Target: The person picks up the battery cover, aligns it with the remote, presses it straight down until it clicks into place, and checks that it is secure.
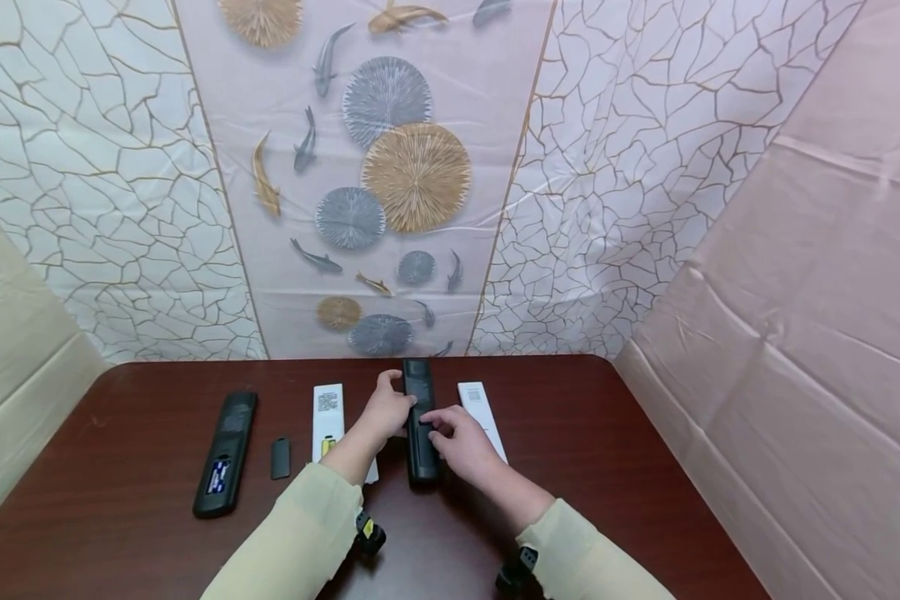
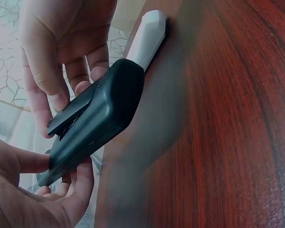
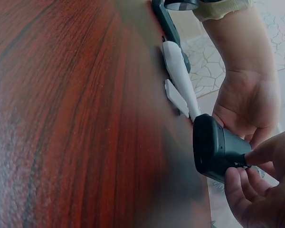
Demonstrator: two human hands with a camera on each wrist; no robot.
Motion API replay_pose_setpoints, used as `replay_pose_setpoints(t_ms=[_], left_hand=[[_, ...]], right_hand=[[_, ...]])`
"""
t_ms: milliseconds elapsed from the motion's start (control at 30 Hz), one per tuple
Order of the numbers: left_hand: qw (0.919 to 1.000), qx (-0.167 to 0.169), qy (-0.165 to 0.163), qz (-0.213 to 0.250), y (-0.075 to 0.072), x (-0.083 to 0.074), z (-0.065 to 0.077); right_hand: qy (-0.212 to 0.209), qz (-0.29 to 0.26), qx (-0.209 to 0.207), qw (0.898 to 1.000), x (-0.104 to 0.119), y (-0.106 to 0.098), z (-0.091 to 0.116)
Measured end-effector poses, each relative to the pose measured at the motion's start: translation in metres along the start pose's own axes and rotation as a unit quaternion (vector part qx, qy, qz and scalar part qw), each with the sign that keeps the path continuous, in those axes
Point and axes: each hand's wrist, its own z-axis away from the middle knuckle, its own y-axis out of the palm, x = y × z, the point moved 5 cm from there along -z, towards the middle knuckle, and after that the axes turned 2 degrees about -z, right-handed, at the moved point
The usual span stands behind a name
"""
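Observation:
My left hand (image 1: pixel 385 412) grips a long black remote control (image 1: pixel 423 458), held tilted above the table. In the left wrist view, the left thumb and fingers (image 2: pixel 78 190) hold the remote from opposite sides. My right hand (image 1: pixel 465 446) pinches the remote's black battery cover (image 2: pixel 73 113), with the thumb on one side and fingertips close to it. The cover slants, and a gap shows under one end. Whether batteries lie beneath it is hidden. In the right wrist view, the right fingers (image 3: pixel 249 190) are at the remote's near end.
On the left lie another black remote (image 1: pixel 232 425) with batteries (image 1: pixel 218 475) in its uncovered compartment and a loose dark cover (image 1: pixel 281 458). A white remote (image 1: pixel 327 408) with yellow battery (image 1: pixel 327 446) and a white cover (image 3: pixel 175 97) lie left; another white remote (image 1: pixel 482 417) lies right.

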Motion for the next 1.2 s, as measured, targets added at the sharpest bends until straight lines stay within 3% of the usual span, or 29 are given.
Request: replay_pose_setpoints(t_ms=[200, 500, 833, 1000, 1200], left_hand=[[1.0000, -0.004, -0.001, 0.007, -0.001, 0.001, 0.002], [1.0000, 0.000, 0.001, 0.007, -0.004, -0.003, 0.007], [0.9999, -0.007, 0.007, 0.009, -0.004, -0.003, 0.007], [0.9998, -0.008, 0.015, 0.014, -0.004, -0.001, 0.005], [0.9997, -0.007, 0.016, 0.018, -0.006, -0.004, 0.008]], right_hand=[[-0.011, 0.031, -0.009, 0.999, 0.000, 0.000, -0.001], [-0.028, 0.029, -0.015, 0.999, 0.003, 0.000, -0.002], [-0.019, 0.019, -0.014, 1.000, 0.000, 0.000, -0.003], [0.007, -0.011, -0.028, 1.000, -0.004, 0.000, -0.005], [0.062, -0.107, -0.028, 0.992, -0.011, 0.004, -0.012]])
